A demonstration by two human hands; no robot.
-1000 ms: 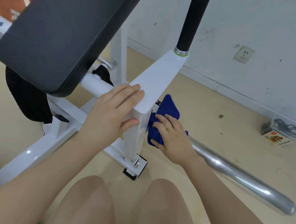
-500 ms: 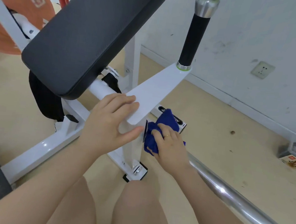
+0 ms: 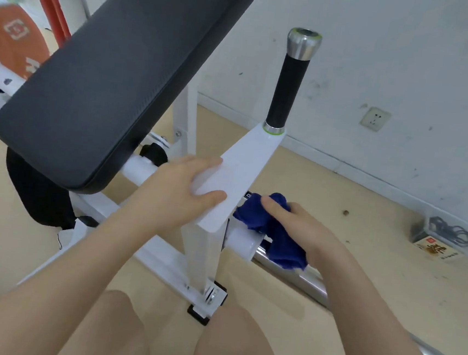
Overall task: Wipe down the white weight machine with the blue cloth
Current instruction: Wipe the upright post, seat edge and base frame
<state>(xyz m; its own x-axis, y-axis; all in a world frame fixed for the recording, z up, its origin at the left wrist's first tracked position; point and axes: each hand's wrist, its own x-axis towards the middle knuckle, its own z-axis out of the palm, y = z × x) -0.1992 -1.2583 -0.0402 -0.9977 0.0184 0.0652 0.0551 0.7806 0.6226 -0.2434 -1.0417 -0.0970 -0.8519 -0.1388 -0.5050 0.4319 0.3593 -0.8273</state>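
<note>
Low against the wall at right, a clear box holds dark rings and a printed card; the ring count cannot be told. On the white machine, the left hand rests over the near end of the slanted white plate, fingers across its top face and thumb pressed to its near edge, wrist straight, forearm entering from lower left. The right hand is closed around the blue cloth, thumb on top of the bunched fabric, forearm entering from lower right. The cloth lies on the short white tube end just right of the plate's upright post, with its lower fold draped onto the chrome bar that runs toward the lower right. A black grip with a metal cap stands upright at the plate's far end, and the dark pad slopes over the frame at left. Compared with half a second ago, the cloth has shifted from the side of the post out onto the tube end, the right hand has turned thumb-up, and the left hand remains on the plate.
</note>
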